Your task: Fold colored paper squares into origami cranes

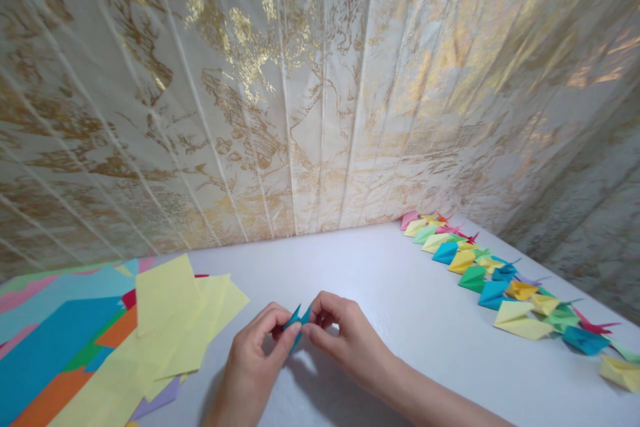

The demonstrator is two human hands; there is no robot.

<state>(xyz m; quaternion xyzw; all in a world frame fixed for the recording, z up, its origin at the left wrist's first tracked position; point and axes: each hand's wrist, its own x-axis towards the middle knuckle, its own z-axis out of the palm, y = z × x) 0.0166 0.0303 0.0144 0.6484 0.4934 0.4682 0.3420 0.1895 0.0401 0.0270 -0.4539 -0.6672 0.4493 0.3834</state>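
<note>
A small blue folded paper piece with pointed tips is held just above the white table, near its front. My left hand pinches its left side between thumb and fingers. On the other side, my right hand grips a blue point with thumb and forefinger. Part of the folded paper is hidden behind my fingertips.
Sheets of yellow paper overlap at the left, over blue sheets, orange sheets and other colours. Folded paper figures stand in rows along the right edge. A gold-patterned curtain hangs behind the table.
</note>
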